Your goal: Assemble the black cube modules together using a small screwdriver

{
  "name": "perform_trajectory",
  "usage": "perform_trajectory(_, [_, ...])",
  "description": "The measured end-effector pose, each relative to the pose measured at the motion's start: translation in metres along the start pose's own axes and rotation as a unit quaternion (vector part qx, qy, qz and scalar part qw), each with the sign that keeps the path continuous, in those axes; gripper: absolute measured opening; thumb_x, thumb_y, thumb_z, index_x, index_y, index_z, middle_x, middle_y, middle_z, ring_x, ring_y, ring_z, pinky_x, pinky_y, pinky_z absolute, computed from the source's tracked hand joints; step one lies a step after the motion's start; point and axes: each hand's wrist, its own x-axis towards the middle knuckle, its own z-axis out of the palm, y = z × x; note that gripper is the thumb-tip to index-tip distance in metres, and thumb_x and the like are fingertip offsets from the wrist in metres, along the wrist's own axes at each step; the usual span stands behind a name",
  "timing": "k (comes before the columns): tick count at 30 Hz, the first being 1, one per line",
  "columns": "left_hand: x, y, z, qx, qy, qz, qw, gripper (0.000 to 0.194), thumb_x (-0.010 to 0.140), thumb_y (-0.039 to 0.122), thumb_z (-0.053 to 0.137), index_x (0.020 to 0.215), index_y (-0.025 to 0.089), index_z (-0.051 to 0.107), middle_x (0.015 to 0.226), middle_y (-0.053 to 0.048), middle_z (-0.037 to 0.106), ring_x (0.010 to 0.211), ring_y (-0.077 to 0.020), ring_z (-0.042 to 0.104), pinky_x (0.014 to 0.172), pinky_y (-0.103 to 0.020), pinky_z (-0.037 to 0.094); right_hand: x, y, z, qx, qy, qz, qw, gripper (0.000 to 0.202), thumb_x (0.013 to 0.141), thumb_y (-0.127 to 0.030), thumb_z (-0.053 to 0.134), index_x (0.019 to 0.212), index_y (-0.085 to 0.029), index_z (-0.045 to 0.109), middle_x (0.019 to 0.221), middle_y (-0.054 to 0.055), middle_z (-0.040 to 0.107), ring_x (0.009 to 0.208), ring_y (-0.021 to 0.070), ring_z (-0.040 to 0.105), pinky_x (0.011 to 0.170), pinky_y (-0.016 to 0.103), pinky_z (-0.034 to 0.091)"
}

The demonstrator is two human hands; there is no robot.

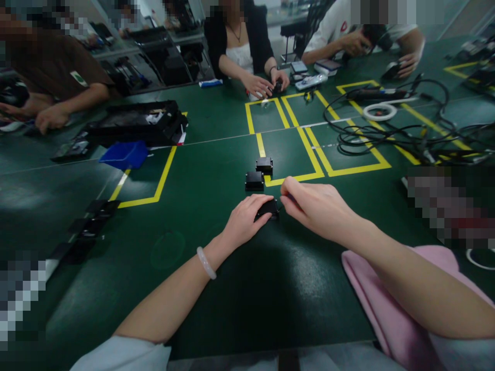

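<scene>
A small black box-like part [269, 207] rests on the green table, with my left hand [247, 216] closed round its left side, fingers over the top and thumb at the near edge. My right hand [305, 203] is pinched just to the right of that part, close to its right end. Whatever the right fingertips hold, if anything, is too small to make out. Just beyond my left hand sit two similar black parts, a nearer one [254, 180] and a farther one [264, 164].
Yellow tape [294, 180] marks rectangles on the green table [216, 319]. Black cables [359, 134] lie at the right, a pink cloth [402, 309] under my right forearm. At left are black trays [135, 121], a blue piece [126, 154] and dark parts [87, 226]. Co-workers sit opposite.
</scene>
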Motion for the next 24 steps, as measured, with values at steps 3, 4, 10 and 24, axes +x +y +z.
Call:
perform_trajectory(3, [-0.0001, -0.0011, 0.0014, 0.001, 0.003, -0.001, 1.0, 0.036, 0.089, 0.026, 0.051, 0.125, 0.022, 0.048, 0.125, -0.007, 0.055, 0.115, -0.0221, 0.052, 0.099, -0.041, 0.044, 0.0003, 0.0007, 0.0017, -0.019, -0.003, 0.001, 1.0, 0.024, 0.095, -0.036, 0.033, 0.092, -0.019, 0.05, 0.074, 0.001, 0.065, 0.065, 0.0151, 0.061, 0.053, 0.025, 0.026])
perform_trajectory(4, [-0.0001, -0.0015, 0.0019, 0.002, 0.004, -0.001, 1.0, 0.037, 0.089, 0.026, 0.052, 0.126, 0.022, 0.048, 0.125, -0.007, 0.055, 0.115, -0.022, 0.052, 0.1, -0.041, 0.044, 0.0004, 0.0009, 0.0024, -0.019, 0.003, 0.0, 1.0, 0.022, 0.095, -0.034, 0.034, 0.094, -0.019, 0.05, 0.075, 0.001, 0.065, 0.065, 0.0149, 0.061, 0.053, 0.025, 0.026])
perform_trajectory(10, [0.0001, -0.0022, 0.0021, 0.004, 0.001, 0.001, 1.0, 0.038, 0.089, 0.025, 0.053, 0.126, 0.021, 0.047, 0.126, -0.007, 0.055, 0.116, -0.0222, 0.051, 0.101, -0.041, 0.043, 0.0, 0.0008, 0.0027, -0.002, 0.016, 0.0, 1.0, 0.016, 0.093, -0.028, 0.037, 0.099, -0.019, 0.049, 0.078, 0.001, 0.065, 0.065, 0.0141, 0.06, 0.053, 0.025, 0.027])
perform_trajectory(24, [0.0001, -0.0013, 0.0011, -0.002, 0.003, 0.004, 1.0, 0.036, 0.09, 0.026, 0.05, 0.126, 0.022, 0.048, 0.125, -0.008, 0.055, 0.114, -0.023, 0.053, 0.098, -0.043, 0.045, 0.0005, 0.0013, 0.003, -0.024, 0.004, 0.002, 1.0, 0.024, 0.095, -0.033, 0.034, 0.097, -0.018, 0.052, 0.078, 0.003, 0.068, 0.068, 0.0154, 0.062, 0.055, 0.025, 0.029])
